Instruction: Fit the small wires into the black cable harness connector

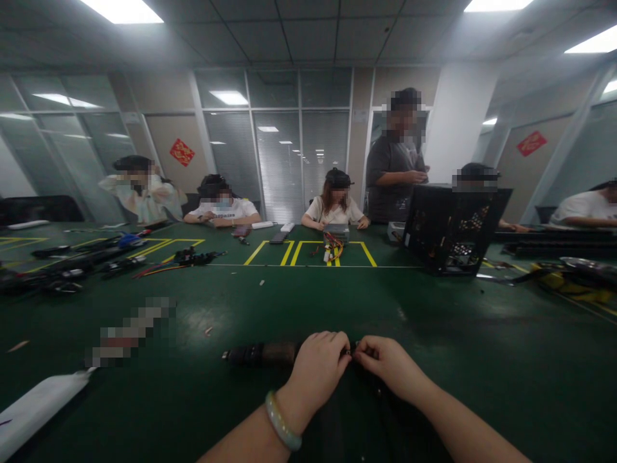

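A dark, cylindrical electric screwdriver lies across the green table, its narrow metal tip pointing left and a brownish band round its middle. My left hand, with a pale green bangle on the wrist, is closed over the tool's right end. Just beside it, my right hand is closed in a pinch, thumb and fingertips meeting at that same end. What sits between the right fingertips is too small and dark to make out. Both hands' fingertips almost touch.
A black computer case stands at the back right. Across the table, a power supply with coloured wires sits before a seated person. Bundled black cables lie left. A long white object is at near left. Several people work around.
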`<action>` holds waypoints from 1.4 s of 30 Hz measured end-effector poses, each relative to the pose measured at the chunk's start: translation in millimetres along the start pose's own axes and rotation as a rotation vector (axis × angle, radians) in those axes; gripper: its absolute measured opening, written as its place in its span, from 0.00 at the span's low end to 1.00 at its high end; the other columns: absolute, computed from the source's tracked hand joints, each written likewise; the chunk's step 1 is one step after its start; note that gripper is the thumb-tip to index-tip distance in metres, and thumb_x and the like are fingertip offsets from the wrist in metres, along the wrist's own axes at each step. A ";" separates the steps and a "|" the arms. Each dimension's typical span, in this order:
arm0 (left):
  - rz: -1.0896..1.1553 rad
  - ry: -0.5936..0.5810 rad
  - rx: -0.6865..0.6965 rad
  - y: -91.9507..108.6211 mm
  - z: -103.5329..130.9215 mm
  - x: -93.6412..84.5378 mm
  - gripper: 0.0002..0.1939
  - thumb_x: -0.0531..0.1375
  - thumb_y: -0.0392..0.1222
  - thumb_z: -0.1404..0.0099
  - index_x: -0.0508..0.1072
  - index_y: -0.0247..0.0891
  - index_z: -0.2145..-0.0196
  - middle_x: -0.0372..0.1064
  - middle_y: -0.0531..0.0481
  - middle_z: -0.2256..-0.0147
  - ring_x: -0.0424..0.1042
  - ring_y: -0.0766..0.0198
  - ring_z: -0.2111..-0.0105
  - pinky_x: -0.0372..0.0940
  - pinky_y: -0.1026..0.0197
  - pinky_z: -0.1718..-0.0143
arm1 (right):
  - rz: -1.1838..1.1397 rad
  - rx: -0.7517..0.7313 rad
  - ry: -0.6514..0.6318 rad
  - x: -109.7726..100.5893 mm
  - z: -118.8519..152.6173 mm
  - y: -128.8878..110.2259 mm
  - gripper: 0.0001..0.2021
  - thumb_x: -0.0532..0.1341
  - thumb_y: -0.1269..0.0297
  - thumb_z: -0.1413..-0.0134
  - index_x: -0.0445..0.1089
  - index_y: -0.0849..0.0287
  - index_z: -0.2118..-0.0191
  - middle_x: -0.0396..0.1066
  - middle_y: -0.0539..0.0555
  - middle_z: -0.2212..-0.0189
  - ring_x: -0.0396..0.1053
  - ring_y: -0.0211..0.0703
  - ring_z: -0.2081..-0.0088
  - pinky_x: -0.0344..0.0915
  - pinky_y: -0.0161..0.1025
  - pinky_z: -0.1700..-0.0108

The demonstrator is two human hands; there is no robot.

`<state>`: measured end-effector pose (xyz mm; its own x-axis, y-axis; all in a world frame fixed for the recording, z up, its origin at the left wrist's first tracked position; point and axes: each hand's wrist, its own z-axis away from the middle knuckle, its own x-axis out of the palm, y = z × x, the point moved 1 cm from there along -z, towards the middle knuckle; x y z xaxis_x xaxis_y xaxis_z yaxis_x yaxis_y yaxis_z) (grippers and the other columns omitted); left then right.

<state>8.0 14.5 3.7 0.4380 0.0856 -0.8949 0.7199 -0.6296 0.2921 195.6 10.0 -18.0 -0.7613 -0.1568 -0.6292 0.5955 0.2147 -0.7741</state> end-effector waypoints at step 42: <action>0.037 0.023 0.006 -2.4 0.3 3.3 0.04 0.58 0.35 0.35 0.69 0.41 0.62 0.70 0.53 0.64 0.67 0.60 0.62 0.59 0.56 0.58 | 0.027 -0.020 0.002 2.1 -3.6 6.4 0.07 0.59 0.63 0.42 0.72 0.58 0.68 0.72 0.47 0.75 0.67 0.38 0.73 0.56 0.31 0.72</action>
<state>7.5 16.1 0.0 0.4764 0.0795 -0.8756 0.6999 -0.6371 0.3229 196.9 14.5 -24.0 -0.7457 -0.1486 -0.6495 0.6106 0.2377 -0.7554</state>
